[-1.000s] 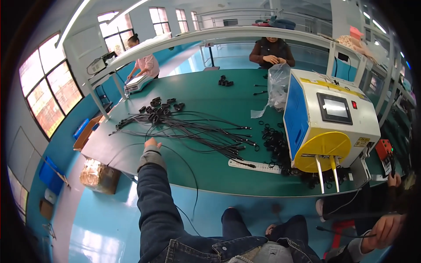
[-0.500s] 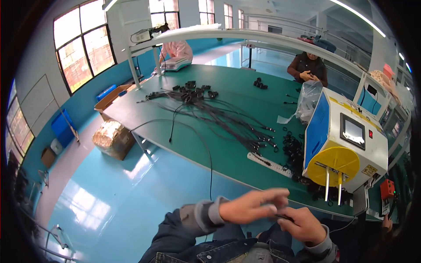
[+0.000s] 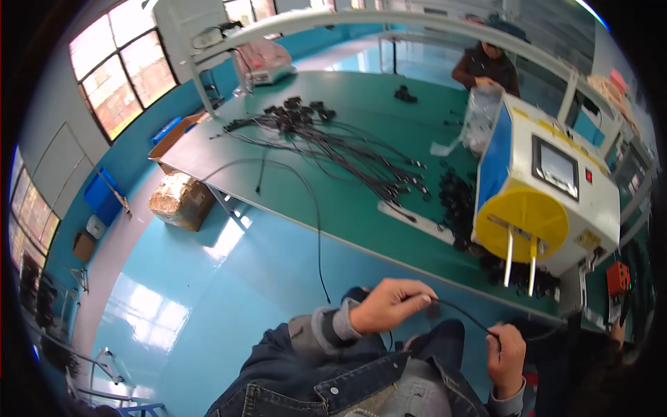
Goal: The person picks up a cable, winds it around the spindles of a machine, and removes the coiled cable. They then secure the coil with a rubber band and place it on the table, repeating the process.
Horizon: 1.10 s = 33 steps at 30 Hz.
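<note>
At the lower centre of the frame, the left hand [image 3: 389, 304] is closed in a pinch on a black cable [image 3: 464, 314], fingers curled around it. The right hand [image 3: 506, 358], lower right, is closed on the same cable further along, so a short length runs taut between the two hands above the person's lap. From the left hand the cable rises up the frame and curves onto the green table [image 3: 347, 201], ending near its left edge. Across the table's upper centre lies a bundle of black cables [image 3: 326, 142], fanned out with plugs at the far end. At the right stands a white and blue machine [image 3: 556, 187] with a yellow disc and a small screen, black parts heaped at its base. Beyond it, upper right, another person [image 3: 486, 66] handles a clear bag. A cardboard box [image 3: 182, 201] sits on the blue floor, left of the table.
</note>
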Tool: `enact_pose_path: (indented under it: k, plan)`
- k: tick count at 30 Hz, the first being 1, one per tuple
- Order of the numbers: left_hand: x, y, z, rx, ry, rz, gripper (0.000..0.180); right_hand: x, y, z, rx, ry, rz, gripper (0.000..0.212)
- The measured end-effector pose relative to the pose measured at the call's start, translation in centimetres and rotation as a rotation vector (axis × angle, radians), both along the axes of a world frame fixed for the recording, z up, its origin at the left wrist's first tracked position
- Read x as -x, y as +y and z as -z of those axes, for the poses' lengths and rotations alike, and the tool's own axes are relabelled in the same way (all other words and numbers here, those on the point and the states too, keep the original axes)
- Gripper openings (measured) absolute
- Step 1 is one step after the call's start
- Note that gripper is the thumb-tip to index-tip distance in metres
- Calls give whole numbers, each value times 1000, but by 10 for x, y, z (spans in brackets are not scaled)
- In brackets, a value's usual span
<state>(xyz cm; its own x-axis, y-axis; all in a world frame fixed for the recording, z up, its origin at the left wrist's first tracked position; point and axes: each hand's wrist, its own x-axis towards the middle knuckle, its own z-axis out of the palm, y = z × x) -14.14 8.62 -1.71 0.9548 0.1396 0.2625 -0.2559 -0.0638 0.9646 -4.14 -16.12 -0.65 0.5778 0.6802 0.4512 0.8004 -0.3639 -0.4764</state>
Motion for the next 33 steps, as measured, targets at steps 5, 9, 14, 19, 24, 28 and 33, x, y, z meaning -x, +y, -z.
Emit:
enact_pose_path:
  k: [5,9,14,19,24,28,33]
  plan:
    - [-16,3,0,-67,77,-102,14,-16,-32,18,112,-259,271,18]
    - [-39,-7,0,-109,159,-102,15,-27,-43,12,21,-379,372,22]
    - [-64,-63,-25,-573,-255,-37,26,-29,-28,-12,-100,-359,194,27]
    - [-76,-72,-33,-637,-373,0,22,-32,-16,-8,-360,-327,191,23]
    - [-100,-61,-34,-511,-301,-52,16,-58,-11,-5,-327,-598,252,21]
    - [-119,-58,-36,-420,-180,-14,15,-72,-4,0,-242,-662,411,23]
    - [-138,-56,-36,-297,88,51,15,-91,0,17,-277,-606,418,22]
